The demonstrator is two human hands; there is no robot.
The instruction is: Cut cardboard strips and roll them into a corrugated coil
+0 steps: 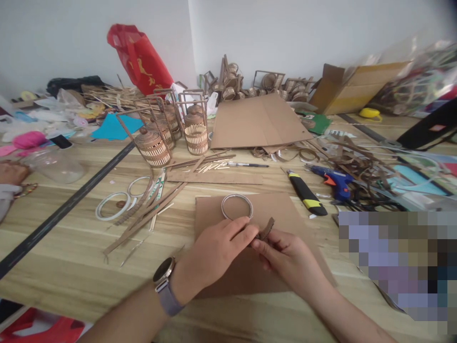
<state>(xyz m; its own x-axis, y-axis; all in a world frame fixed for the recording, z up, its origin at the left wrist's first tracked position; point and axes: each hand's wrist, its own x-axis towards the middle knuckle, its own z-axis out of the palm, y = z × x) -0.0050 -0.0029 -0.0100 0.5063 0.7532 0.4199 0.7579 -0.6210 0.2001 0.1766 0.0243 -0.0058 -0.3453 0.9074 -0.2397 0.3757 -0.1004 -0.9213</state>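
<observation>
My left hand [214, 250] and my right hand [285, 257] meet over a brown cardboard sheet [282, 209] on the wooden table. Both pinch a short strip of corrugated cardboard [267, 228], its free end sticking up to the right. A watch sits on my left wrist. Just beyond my fingers a thin ring [237, 206] lies flat on the sheet.
A yellow-black utility knife [307, 194] and a blue glue gun [335, 183] lie to the right. Tape rings [113, 206] and long cardboard strips [150, 209] lie to the left. Small woven lanterns [153, 146] stand behind, near a big cardboard sheet [257, 121]. Another person's arm [9, 181] is at the far left.
</observation>
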